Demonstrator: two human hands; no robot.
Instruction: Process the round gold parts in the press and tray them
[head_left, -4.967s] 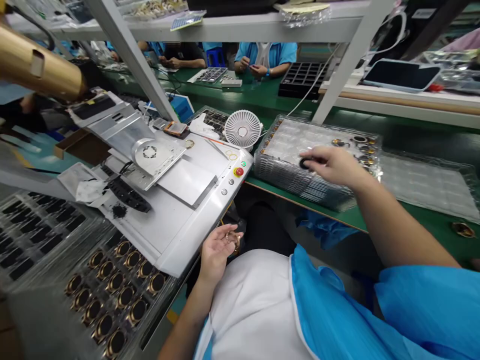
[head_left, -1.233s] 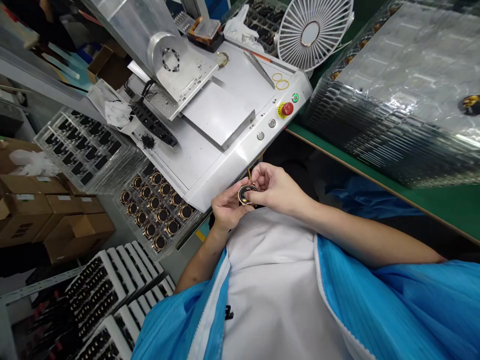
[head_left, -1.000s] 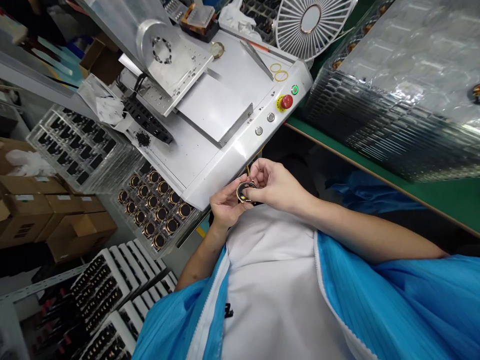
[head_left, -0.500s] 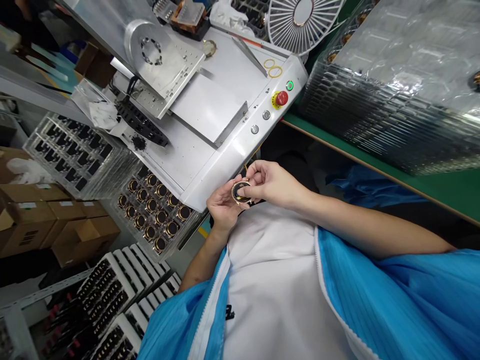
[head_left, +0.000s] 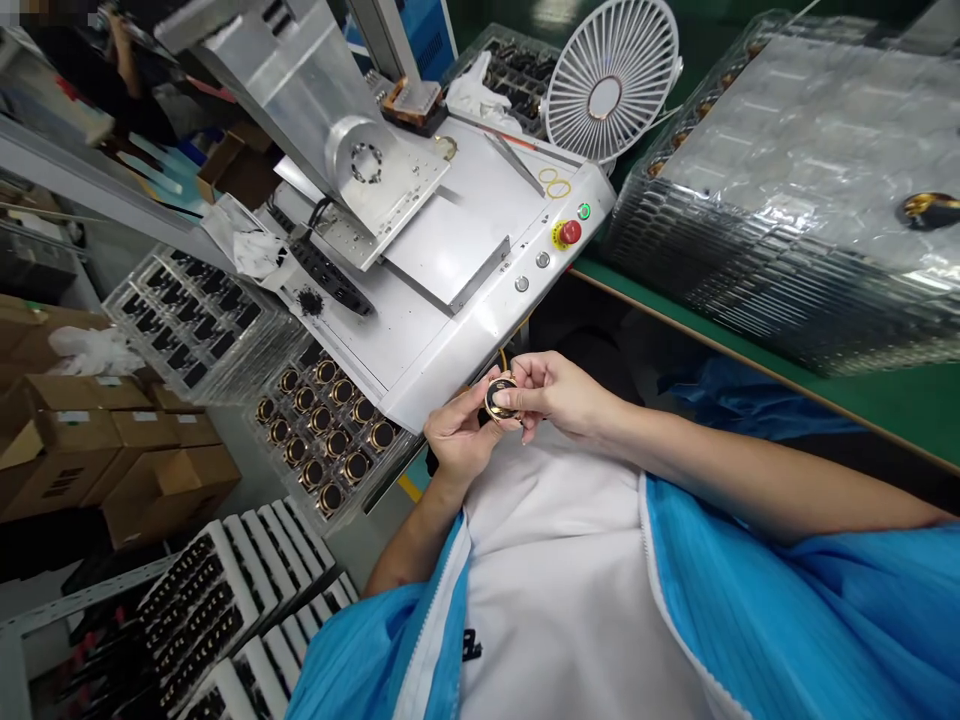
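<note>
A round watch case [head_left: 498, 396] with a gold rim and a dark face is held in front of my chest, just off the front edge of the machine. My left hand [head_left: 463, 428] grips it from the left side, fingers curled round the rim. From the right, my right hand [head_left: 553, 396] holds it too, with the thumb pressed on its dark face. Its underside is hidden by the fingers. To the left, a clear tray [head_left: 259, 442] carries rows of similar gold-rimmed watch cases.
The white machine [head_left: 420, 375] has a red emergency button [head_left: 570, 232] and a metal fixture [head_left: 375, 170]. A white fan [head_left: 611, 85] stands behind. Stacked clear trays [head_left: 780, 270] rise on the green table [head_left: 862, 385]. Cardboard boxes [head_left: 169, 490] lie left. Another person [head_left: 97, 70] is at far left.
The whole view has shifted, so the machine and trays appear further right and lower. Both hands still hold the watch case, with the right thumb still on its face.
</note>
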